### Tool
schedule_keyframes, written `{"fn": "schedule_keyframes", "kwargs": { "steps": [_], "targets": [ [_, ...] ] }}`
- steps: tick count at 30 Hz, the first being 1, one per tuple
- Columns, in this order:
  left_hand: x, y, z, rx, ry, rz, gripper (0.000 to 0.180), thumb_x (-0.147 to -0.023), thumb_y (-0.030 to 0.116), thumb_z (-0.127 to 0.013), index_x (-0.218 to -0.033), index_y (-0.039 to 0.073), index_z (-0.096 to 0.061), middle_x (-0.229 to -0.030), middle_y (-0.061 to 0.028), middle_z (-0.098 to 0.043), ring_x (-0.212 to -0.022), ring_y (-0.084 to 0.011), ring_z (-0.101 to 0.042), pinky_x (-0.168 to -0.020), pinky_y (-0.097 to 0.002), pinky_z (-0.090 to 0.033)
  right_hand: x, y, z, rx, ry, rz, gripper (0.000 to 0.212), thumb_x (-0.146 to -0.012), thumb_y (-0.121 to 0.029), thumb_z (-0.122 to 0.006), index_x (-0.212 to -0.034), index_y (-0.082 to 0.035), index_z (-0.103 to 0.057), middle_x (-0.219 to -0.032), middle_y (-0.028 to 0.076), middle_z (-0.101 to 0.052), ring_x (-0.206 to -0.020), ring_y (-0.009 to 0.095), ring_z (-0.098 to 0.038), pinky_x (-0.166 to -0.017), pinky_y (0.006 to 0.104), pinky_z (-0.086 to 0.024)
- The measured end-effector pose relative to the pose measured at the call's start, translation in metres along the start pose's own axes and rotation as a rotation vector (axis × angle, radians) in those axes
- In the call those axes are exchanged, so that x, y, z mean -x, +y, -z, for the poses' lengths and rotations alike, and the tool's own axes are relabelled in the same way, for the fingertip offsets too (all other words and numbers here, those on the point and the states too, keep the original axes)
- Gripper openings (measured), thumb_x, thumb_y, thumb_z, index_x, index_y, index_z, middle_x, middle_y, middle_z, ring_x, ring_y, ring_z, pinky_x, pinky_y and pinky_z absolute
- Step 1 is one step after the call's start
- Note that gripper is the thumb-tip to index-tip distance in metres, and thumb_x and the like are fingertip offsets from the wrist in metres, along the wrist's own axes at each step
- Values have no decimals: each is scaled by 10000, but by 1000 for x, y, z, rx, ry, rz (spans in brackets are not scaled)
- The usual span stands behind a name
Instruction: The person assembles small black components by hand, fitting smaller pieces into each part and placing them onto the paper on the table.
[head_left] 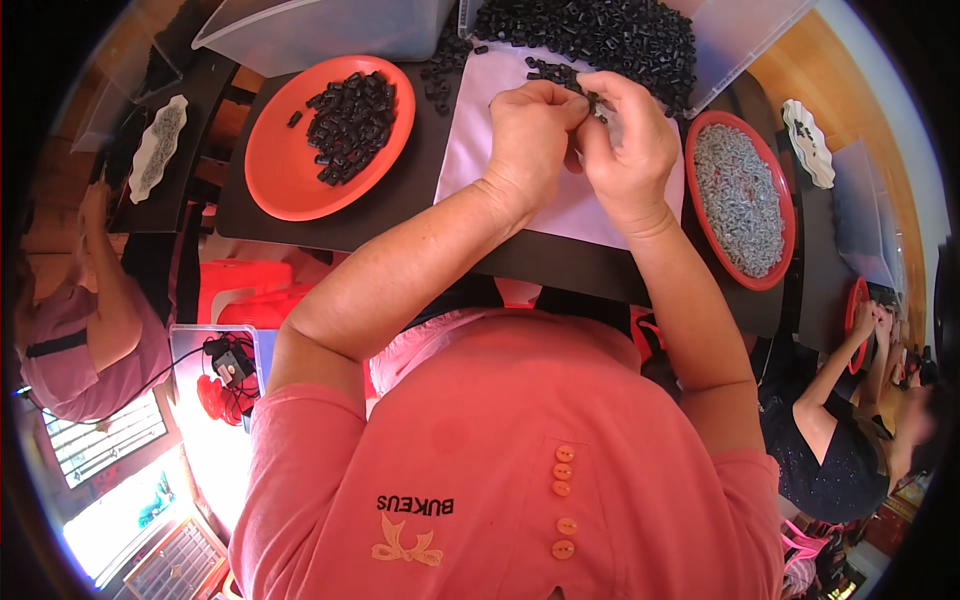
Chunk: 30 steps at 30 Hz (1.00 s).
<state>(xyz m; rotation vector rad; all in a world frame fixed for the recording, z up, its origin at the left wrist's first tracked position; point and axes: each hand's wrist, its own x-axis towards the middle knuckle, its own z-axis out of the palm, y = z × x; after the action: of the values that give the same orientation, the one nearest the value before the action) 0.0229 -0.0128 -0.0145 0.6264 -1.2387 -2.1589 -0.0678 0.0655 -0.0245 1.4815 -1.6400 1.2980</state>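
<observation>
Over a pale pinkish sheet (470,150), my left hand (532,135) and my right hand (632,145) meet with fingertips pinched together. Something small sits between them, mostly covered by the fingers, and I cannot make out its kind. Just beyond the fingers lies a short row of small black plastic pieces (552,72). To the left, an orange-red plate (268,165) bears a heap of similar black pieces (350,128). At the right, a red plate (697,190) is filled with small silvery screws (742,195).
A clear bin (750,42) at the far edge holds many black pieces (590,35); some lie loose beside it. Another translucent bin (320,35) stands at far left of the dark table (340,225). People work at both sides; red stools (245,285) stand below left.
</observation>
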Motion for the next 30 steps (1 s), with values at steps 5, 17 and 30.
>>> {"fn": "schedule_keyframes", "kwargs": {
  "steps": [5, 17, 30],
  "targets": [
    [-4, 1, 4, 1, -8, 22, 117, -935, 58, -609, -873, -35, -643, -705, -112, -655, -539, -187, -610, -446, -298, -456, -3, 3, 3, -11, -55, 11, 370, -686, 73, -647, -1020, -85, -679, -883, 67, -694, -779, 277, -667, -708, 385, -527],
    [-4, 0, 5, -209, -20, -74, 128, -946, 58, -594, -871, -41, -625, -706, -109, -666, -552, -176, -632, -445, -284, -469, -7, 5, 10, 38, -160, 76, 320, -712, 61, -637, -987, -93, -689, -863, 70, -705, -796, 282, -680, -733, 384, -535],
    [-3, 1, 4, -391, -70, -100, 134, -965, 100, -615, -926, -20, -660, -743, -90, -692, -591, -139, -640, -476, -246, -453, -16, 13, 22, -244, -198, -208, 300, -826, 119, -528, -1006, -56, -694, -905, 77, -760, -847, 193, -757, -717, 278, -583]
  ]
}}
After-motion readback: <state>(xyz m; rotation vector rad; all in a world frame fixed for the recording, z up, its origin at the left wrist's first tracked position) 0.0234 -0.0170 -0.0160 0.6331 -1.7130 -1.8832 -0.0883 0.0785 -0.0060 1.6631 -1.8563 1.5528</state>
